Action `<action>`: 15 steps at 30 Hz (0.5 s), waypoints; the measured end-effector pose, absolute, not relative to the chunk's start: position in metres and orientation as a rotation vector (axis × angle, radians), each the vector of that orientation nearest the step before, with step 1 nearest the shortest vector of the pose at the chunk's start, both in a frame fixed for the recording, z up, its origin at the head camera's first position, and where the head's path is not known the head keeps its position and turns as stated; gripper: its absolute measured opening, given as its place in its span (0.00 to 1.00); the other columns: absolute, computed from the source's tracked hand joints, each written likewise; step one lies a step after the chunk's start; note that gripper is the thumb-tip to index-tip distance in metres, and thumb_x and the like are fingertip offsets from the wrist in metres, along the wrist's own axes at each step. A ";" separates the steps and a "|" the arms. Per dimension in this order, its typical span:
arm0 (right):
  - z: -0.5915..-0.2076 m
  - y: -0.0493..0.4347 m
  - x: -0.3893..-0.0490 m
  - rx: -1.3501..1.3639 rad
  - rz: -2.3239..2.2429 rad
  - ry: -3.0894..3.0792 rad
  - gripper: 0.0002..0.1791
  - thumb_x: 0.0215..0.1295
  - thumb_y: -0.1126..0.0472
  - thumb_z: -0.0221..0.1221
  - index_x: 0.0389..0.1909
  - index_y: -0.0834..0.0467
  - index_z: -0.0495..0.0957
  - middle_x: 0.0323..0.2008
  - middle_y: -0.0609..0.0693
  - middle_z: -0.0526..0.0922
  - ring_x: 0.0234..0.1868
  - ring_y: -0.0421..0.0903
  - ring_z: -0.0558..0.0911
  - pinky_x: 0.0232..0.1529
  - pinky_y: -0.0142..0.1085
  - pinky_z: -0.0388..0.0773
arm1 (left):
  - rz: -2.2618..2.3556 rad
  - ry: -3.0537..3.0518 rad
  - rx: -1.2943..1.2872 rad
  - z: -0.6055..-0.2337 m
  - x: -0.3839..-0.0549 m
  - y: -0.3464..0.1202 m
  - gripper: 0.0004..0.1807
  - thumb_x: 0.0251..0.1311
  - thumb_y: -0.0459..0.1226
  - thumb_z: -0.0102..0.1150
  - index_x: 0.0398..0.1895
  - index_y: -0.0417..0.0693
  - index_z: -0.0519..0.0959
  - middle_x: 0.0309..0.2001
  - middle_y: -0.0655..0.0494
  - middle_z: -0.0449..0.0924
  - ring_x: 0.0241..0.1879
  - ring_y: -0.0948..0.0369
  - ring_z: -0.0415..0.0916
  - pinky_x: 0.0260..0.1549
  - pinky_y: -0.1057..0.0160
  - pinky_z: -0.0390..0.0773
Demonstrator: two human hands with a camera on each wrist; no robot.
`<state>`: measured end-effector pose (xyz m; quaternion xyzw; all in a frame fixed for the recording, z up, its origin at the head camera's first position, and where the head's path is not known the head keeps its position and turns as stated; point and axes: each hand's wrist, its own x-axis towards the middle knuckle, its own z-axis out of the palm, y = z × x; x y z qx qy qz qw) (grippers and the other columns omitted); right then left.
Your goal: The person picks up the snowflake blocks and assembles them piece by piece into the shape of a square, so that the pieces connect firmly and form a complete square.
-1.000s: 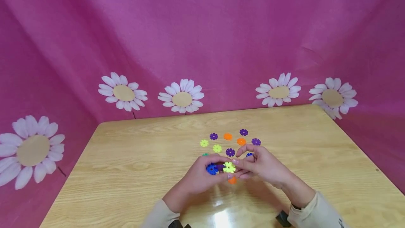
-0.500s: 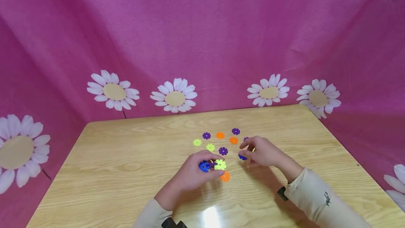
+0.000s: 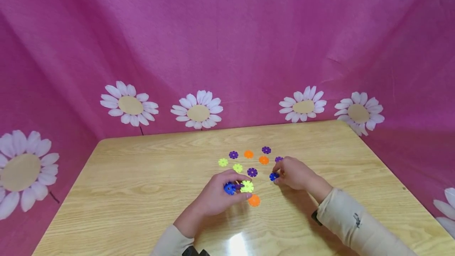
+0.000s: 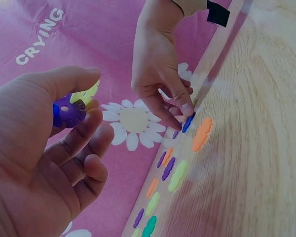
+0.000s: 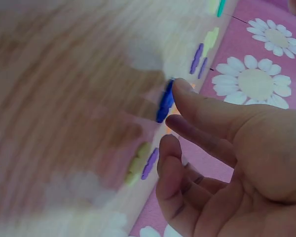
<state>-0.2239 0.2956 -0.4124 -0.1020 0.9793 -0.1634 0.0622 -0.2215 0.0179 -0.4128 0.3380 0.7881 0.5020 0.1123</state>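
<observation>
My left hand [image 3: 219, 192] holds a small chain of notched plastic building discs between thumb and fingers. A blue disc [image 3: 229, 188], a purple disc [image 4: 69, 112] and a yellow disc [image 3: 247, 186] are slotted together in it. Farther right, my right hand [image 3: 294, 174] pinches a loose blue disc [image 3: 273, 176] at the tabletop with thumb and index finger. The right wrist view has the thumb against that blue disc [image 5: 166, 101], its other fingers curled beside it. An orange disc [image 3: 254, 200] lies just in front of the left hand's fingertips.
Loose discs lie flat beyond the hands: purple [image 3: 252, 172], orange [image 3: 264, 160], yellow [image 3: 237, 167]. A green disc [image 4: 149, 226] shows in the left wrist view. The wooden table [image 3: 142, 192] ends at a pink flowered cloth [image 3: 227, 50].
My right hand has left the chain in the left hand, moved right, and come down on the loose blue disc. The left hand keeps its grip. The head view has shifted slightly.
</observation>
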 end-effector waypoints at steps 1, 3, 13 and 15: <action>-0.414 0.296 -0.224 -0.312 -0.492 2.966 0.14 0.56 0.61 0.72 0.42 0.62 0.86 0.35 0.50 0.87 0.35 0.45 0.80 0.45 0.45 0.81 | 1.471 2.314 0.996 -0.413 -0.221 0.018 0.18 0.56 0.47 0.72 0.51 0.67 0.84 0.43 0.69 0.80 0.45 0.66 0.75 0.50 0.65 0.74; -0.417 0.296 -0.224 -0.307 -0.490 2.975 0.13 0.56 0.61 0.72 0.41 0.62 0.87 0.36 0.51 0.87 0.38 0.46 0.81 0.48 0.48 0.81 | 1.468 2.316 1.009 -0.414 -0.221 0.017 0.18 0.56 0.47 0.72 0.51 0.66 0.84 0.43 0.69 0.80 0.44 0.66 0.75 0.48 0.66 0.75; -0.420 0.295 -0.224 -0.275 -0.562 2.981 0.12 0.56 0.62 0.72 0.38 0.62 0.84 0.32 0.50 0.83 0.35 0.44 0.78 0.45 0.45 0.80 | 1.447 2.319 1.002 -0.413 -0.221 0.017 0.17 0.57 0.47 0.72 0.51 0.66 0.84 0.44 0.69 0.80 0.46 0.66 0.75 0.52 0.65 0.74; -0.421 0.294 -0.224 -0.220 -0.595 2.968 0.12 0.56 0.62 0.73 0.38 0.62 0.82 0.32 0.50 0.83 0.35 0.44 0.78 0.44 0.43 0.80 | 1.445 2.320 1.005 -0.413 -0.221 0.017 0.17 0.57 0.47 0.72 0.52 0.65 0.84 0.44 0.69 0.80 0.46 0.66 0.75 0.52 0.64 0.74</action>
